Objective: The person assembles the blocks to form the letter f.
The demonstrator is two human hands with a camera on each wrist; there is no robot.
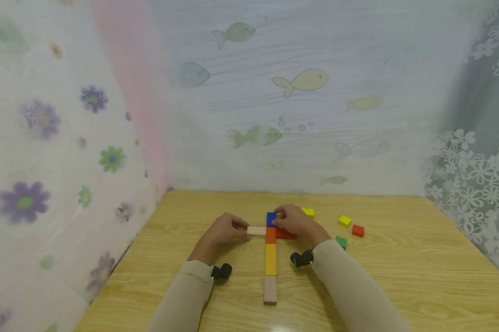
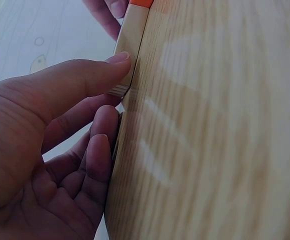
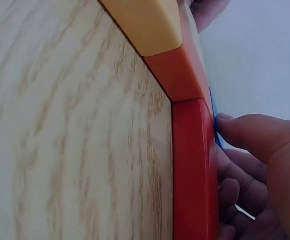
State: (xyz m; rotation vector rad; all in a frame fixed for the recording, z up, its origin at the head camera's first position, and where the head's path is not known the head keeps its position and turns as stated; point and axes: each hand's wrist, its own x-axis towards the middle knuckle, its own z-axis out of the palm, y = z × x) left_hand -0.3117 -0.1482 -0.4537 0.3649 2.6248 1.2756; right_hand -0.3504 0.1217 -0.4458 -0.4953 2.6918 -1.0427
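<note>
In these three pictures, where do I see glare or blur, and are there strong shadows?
Head view: a pale glare spot on the table at the bottom edge, only soft shadow beside the right sleeve, some flowers blurred on the flowered wall; left wrist view: whitish reflections on the table, no strong shadow; right wrist view: faint sheen on the red block, pale background without detail.

"What do we make of the tabletop [image 1: 241,295]?"

"We see wood grain under a smooth, glossy finish that throws back light."

"And the pale block [image 2: 135,35]?"

"We'd call it bare wood, smooth, its end grain striped. The red block [image 3: 195,165] looks painted and shiny."

"We take the sleeves [image 1: 349,286] for matt cloth, the wall covering [image 1: 249,161] for thin, plastic-looking sheet."
</note>
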